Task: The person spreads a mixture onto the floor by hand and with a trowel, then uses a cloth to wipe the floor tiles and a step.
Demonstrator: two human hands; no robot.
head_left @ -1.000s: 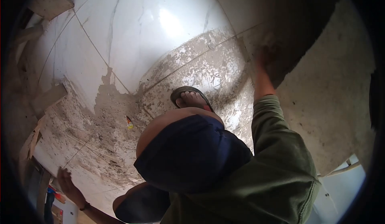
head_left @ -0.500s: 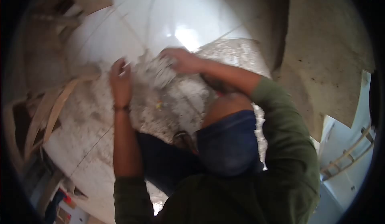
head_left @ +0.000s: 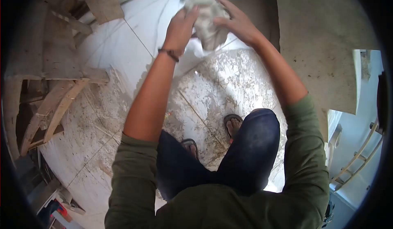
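Observation:
A bundled, greyish-white cloth [head_left: 208,26] is held up off the floor at the top centre, slightly blurred. My left hand [head_left: 182,30], with a dark bracelet at its wrist, grips the cloth's left side. On the right side of the bundle, my right hand [head_left: 237,23] presses with thumb and fingers around it. Beneath both hands lies a pale tiled floor [head_left: 141,40], smeared with grey-white residue nearer my feet.
Wooden frames [head_left: 57,110] stand along the left. A large brown board [head_left: 319,53] is at the right, with a wooden ladder-like piece [head_left: 356,161] beyond it. My sandalled feet [head_left: 233,124] rest on the smeared tiles.
Both hands have moved up and to the right, lifting the cloth from the floor. My left hand, earlier apart from the cloth, now holds it. My knees have shifted, and both feet now show.

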